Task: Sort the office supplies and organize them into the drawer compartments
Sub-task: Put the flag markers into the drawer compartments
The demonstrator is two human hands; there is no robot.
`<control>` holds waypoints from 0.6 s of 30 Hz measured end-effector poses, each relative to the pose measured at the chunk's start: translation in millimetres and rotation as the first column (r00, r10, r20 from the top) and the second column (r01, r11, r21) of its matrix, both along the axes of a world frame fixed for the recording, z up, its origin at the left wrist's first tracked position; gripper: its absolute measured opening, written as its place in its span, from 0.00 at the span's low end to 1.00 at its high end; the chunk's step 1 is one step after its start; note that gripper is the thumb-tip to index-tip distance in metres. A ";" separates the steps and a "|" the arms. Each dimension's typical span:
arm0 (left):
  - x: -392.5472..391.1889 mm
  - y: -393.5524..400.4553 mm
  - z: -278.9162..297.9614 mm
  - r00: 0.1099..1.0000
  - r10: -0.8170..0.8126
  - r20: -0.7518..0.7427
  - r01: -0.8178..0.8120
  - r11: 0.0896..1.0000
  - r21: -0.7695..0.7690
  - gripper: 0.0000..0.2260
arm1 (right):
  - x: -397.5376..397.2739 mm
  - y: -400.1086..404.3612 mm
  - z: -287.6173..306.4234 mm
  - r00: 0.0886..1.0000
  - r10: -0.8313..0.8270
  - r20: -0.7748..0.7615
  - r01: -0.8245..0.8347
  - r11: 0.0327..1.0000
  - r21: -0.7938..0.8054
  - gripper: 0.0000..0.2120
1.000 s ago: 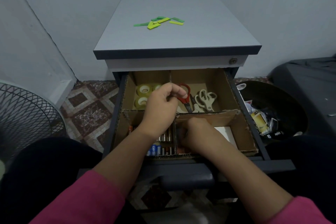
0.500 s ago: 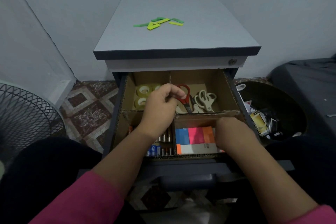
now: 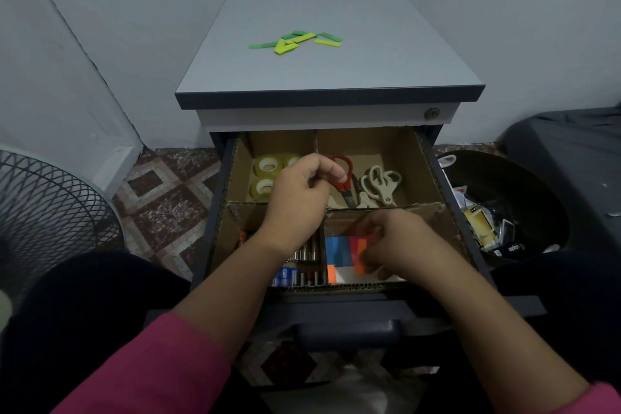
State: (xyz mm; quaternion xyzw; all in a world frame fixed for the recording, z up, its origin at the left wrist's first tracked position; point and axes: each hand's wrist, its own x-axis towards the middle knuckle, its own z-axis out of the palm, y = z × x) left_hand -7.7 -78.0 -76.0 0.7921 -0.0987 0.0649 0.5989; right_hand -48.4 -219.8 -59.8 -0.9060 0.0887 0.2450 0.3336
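Cardboard dividers split the open drawer [image 3: 433,178] into four compartments, and both hands are down among them. The right hand [image 3: 396,242] sits over the near-right compartment, its fingers curled on the sticky notes [image 3: 339,250]; it seems to pinch the orange pad at its left edge, though the fingertips are partly hidden. The blue and pink pads lie just left of that hand, side by side, with a white and orange strip at the front wall. The left hand [image 3: 299,198] rests on the cross divider, fingers curled over near the red scissors [image 3: 344,175]; whether it grips the cardboard or only leans there I cannot tell.

Tape rolls [image 3: 265,175] fill the far-left compartment, beige scissors [image 3: 379,183] lie beside the red pair at far right, and batteries [image 3: 299,265] sit near left. What remains, I judge, is the scatter of green and yellow strips [image 3: 295,40] on the tabletop [image 3: 369,54], well beyond both hands and straight ahead, roughly equal reach for either.

Patterned tile floor shows at left by a wire basket [image 3: 50,212]; a dark bin [image 3: 510,208] of scraps stands at right.
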 end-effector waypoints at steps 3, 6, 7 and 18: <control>0.2 0.3 -0.7 1.000 -0.001 0.000 0.001 1.000 0.004 0.15 | 4.3 9.3 -13.3 0.993 0.113 0.017 -0.110 0.987 -0.119 0.13; -0.2 0.4 -0.3 1.000 -0.009 -0.003 0.009 1.000 0.003 0.14 | 6.1 13.9 -18.1 0.975 0.220 0.032 -0.209 0.956 -0.204 0.10; -0.4 0.3 0.0 1.000 -0.010 -0.002 0.010 1.000 0.002 0.14 | 6.6 14.8 -19.4 0.970 0.240 0.026 -0.229 0.950 -0.212 0.09; -0.3 0.2 -0.3 1.000 -0.022 -0.005 0.022 1.000 -0.005 0.14 | 7.9 16.3 -20.7 0.950 0.309 0.034 -0.293 0.926 -0.239 0.11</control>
